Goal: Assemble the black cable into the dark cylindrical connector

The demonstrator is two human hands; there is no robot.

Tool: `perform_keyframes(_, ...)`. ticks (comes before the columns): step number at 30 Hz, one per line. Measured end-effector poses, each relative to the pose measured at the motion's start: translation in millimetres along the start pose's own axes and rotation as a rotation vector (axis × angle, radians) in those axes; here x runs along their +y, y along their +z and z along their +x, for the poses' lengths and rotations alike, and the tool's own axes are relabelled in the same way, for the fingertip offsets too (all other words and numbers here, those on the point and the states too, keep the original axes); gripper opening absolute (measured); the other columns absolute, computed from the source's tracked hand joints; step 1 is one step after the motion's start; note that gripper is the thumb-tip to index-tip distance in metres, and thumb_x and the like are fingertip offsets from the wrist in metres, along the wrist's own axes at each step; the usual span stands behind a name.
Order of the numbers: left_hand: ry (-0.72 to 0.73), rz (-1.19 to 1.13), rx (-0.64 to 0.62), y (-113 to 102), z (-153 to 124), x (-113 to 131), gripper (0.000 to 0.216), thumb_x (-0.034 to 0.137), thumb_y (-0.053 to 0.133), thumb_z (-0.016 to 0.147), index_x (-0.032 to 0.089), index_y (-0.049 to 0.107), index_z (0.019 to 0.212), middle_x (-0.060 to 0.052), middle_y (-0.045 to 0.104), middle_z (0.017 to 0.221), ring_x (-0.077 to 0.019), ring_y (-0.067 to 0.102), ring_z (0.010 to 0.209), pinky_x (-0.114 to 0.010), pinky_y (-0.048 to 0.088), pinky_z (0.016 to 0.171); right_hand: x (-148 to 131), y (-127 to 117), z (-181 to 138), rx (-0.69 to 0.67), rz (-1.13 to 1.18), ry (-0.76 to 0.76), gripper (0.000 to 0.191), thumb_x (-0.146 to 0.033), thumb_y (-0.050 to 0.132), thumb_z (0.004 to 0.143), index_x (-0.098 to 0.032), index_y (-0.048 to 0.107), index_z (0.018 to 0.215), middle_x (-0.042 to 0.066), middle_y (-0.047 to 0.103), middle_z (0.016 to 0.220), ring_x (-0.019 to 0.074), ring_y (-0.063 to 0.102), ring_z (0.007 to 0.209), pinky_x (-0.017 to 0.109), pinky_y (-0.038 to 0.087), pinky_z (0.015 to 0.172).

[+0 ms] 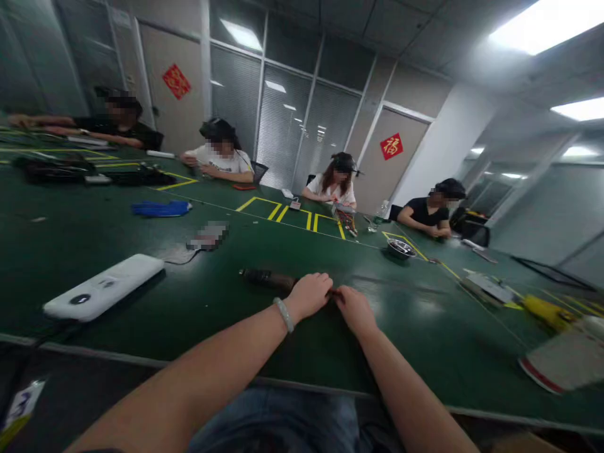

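A dark, brown-grey cylindrical tool (pixel 268 278) lies across the green table in front of me, its narrow end pointing left. My left hand (pixel 311 294), with a pale bangle at the wrist, is closed over its right end. Close beside it, my right hand (pixel 352 306) is pinched, its fingertips meeting those of the left at a small dark piece. Whether that piece belongs to the tool is hidden by the fingers.
A white power bank-like box (pixel 106 286) with a cable lies at left, a blue glove-like item (pixel 160 208) beyond it. A metal bowl (pixel 401 248) stands at right, behind a white-and-red container (pixel 566 355) and yellow tool (pixel 547 313). Several people sit across the table.
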State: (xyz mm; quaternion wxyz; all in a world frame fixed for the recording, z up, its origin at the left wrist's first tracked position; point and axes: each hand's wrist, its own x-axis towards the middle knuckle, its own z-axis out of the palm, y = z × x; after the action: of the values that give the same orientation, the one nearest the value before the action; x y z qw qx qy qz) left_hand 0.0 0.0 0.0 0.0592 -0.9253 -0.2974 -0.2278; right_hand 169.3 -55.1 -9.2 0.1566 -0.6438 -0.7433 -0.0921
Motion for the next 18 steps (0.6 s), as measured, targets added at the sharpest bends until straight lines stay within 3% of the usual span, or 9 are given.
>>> perform_keyframes(6, -0.003, 0.002, -0.024, -3.1, -0.3, 0.5, 0.009, 0.025, 0.055, 0.086, 0.018, 0.053, 0.092, -0.006, 0.057, 0.100, -0.0214, 0.054, 0.094, -0.034, 0.043, 0.079, 2.7, -2.2, -0.1, 0.005, -0.082, -0.085, 0.018, -0.023, 0.046, 0.093, -0.021, 0.064, 0.092, 0.005, 0.067, 0.093, 0.0182, 0.062, 0.086, 0.028, 0.045, 0.078)
perform_keyframes(12, 0.023, -0.022, -0.005, -5.1, -3.8, -2.0, 0.011, 0.023, 0.053, 0.087, 0.018, 0.054, 0.096, -0.006, 0.057, 0.098, -0.0211, 0.055, 0.091, -0.033, 0.043, 0.077, 4.8, 0.0, 4.4, 0.025, -0.051, -0.119, 0.021, -0.016, 0.048, 0.089, -0.021, 0.065, 0.101, 0.006, 0.056, 0.130, 0.0206, 0.054, 0.116, 0.034, 0.042, 0.097)
perform_keyframes(15, 0.023, -0.043, -0.014, -5.3, -5.0, -2.6, 0.011, 0.022, 0.050, 0.089, 0.017, 0.055, 0.097, -0.006, 0.058, 0.097, -0.0205, 0.056, 0.091, -0.033, 0.043, 0.079, 5.0, 0.0, 7.2, -0.041, -0.038, -0.064, 0.026, -0.020, 0.049, 0.090, -0.022, 0.061, 0.112, 0.006, 0.062, 0.122, 0.0200, 0.061, 0.105, 0.032, 0.046, 0.089)
perform_keyframes(18, 0.025, -0.056, -0.027, -5.7, -6.4, -3.0, 0.010, 0.022, 0.050, 0.089, 0.017, 0.056, 0.095, -0.007, 0.058, 0.099, -0.0206, 0.056, 0.094, -0.034, 0.042, 0.083, 4.2, -3.2, 9.0, -0.104, -0.049, -0.043, 0.023, -0.025, 0.047, 0.092, -0.024, 0.061, 0.110, 0.003, 0.069, 0.105, 0.0183, 0.065, 0.091, 0.028, 0.047, 0.079)
